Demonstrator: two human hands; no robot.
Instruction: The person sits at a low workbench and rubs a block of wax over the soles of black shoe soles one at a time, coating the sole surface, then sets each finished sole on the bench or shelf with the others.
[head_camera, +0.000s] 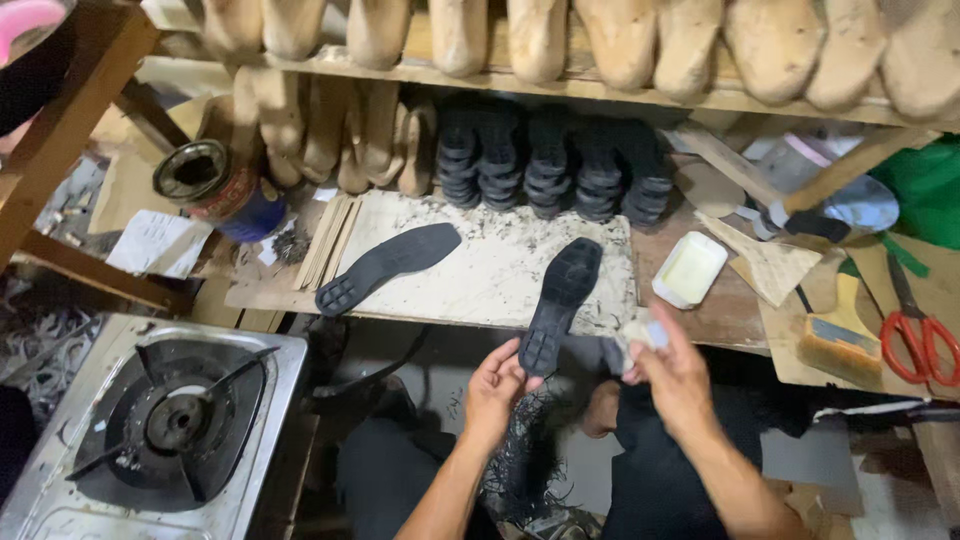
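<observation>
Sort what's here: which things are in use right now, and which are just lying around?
In use: left hand on the black sole; right hand holding a small pale piece.

Lying about: second sole, tin can, scissors, brush, white tray, gas stove.

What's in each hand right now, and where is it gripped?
Left hand holds the black shoe sole by its heel end. Right hand pinches a small pale piece at its fingertips; what it is cannot be told.

A cobbler's workshop: shelved wooden shoe lasts (620, 40), stacked black soles (550, 160), red-handled scissors (918, 335), cluttered workbench (480, 270).
</observation>
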